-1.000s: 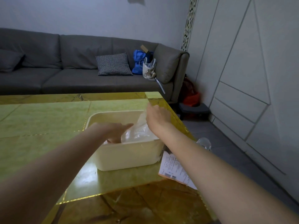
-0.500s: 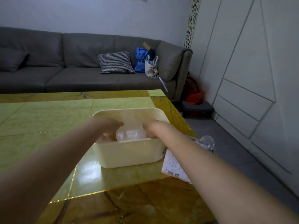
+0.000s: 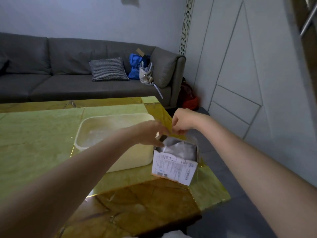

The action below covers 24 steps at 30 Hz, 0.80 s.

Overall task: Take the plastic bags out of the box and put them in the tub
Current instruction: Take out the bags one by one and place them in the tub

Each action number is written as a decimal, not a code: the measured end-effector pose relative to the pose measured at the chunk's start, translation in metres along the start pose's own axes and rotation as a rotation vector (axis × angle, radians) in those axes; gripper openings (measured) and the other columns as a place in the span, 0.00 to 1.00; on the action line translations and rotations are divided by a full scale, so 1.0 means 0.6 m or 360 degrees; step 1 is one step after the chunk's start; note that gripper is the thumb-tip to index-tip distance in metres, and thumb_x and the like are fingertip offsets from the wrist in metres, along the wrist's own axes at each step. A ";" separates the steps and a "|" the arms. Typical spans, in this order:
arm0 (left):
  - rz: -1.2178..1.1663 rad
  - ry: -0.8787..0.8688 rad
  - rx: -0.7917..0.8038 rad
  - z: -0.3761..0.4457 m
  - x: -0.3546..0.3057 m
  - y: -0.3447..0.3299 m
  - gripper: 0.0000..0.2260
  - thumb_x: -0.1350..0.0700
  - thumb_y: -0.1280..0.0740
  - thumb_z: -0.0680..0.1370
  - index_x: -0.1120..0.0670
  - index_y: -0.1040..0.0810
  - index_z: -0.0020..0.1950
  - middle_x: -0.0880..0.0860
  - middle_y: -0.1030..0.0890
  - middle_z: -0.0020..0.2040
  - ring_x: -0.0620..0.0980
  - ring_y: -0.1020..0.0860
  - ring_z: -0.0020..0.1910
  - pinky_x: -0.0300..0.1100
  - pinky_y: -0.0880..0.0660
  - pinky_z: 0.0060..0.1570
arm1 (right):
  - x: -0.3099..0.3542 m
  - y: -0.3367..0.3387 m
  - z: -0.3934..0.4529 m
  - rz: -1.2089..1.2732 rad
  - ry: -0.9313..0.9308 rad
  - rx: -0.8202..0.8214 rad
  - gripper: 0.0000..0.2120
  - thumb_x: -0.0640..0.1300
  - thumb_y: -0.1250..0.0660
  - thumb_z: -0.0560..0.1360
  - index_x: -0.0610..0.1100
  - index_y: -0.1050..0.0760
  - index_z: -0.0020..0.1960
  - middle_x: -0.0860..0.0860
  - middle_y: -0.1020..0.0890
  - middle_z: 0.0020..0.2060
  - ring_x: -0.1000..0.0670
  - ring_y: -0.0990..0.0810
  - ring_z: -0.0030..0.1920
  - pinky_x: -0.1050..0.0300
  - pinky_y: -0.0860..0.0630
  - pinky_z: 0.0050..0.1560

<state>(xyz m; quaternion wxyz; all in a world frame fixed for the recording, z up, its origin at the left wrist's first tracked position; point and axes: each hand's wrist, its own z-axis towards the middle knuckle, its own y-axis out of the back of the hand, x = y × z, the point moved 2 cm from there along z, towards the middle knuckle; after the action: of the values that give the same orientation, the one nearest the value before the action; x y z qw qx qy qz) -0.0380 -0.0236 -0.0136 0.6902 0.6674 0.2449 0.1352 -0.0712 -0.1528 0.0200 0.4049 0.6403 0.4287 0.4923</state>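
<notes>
1. The plastic bags [image 3: 181, 148] lie crumpled and greyish inside the open box [image 3: 175, 166], which stands at the right edge of the surface [image 3: 34, 143], touching or just beside the tub [image 3: 137, 158].
2. The tub is cream-coloured; something pale and clear lies on its floor, likely a bag already placed, though blur keeps me from being sure.
3. The left hand [image 3: 149, 133] reaches across the tub's right end to the box's near-left corner. Its fingers are curled and seem to pinch something small and pale at the box's rim, a flap or a bag edge. Which one I cannot tell.
4. The right hand [image 3: 182, 121] hovers over the far side of the box with fingers curled downward, apparently pinching a rim or bag edge. The contact is hidden under the knuckles, so its grip cannot be judged.
5. To do this step well, I judge one hand should steady the light box while the other gathers a bag by a bunched fold and lifts straight up, so the box does not tip off the edge.
6. How many bags remain is hidden by the box walls.
7. Behind stands a grey sofa [image 3: 68, 78] with a checked cushion [image 3: 108, 69].
</notes>
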 end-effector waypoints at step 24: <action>0.0136 0.0049 -0.0133 0.004 -0.025 0.017 0.08 0.57 0.35 0.77 0.56 0.20 0.54 0.52 0.17 0.50 0.49 0.20 0.49 0.44 0.23 0.52 | -0.030 -0.057 -0.026 0.0713 0.0011 0.0348 0.15 0.51 0.37 0.78 0.39 0.24 0.45 0.48 0.23 0.35 0.51 0.23 0.35 0.60 0.24 0.37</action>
<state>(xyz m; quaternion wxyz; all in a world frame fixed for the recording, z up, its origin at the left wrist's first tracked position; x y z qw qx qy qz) -0.0482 -0.0324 -0.0014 0.7073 0.6456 0.2209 0.1848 -0.0941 -0.1578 -0.0146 0.2125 0.7576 0.3282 0.5226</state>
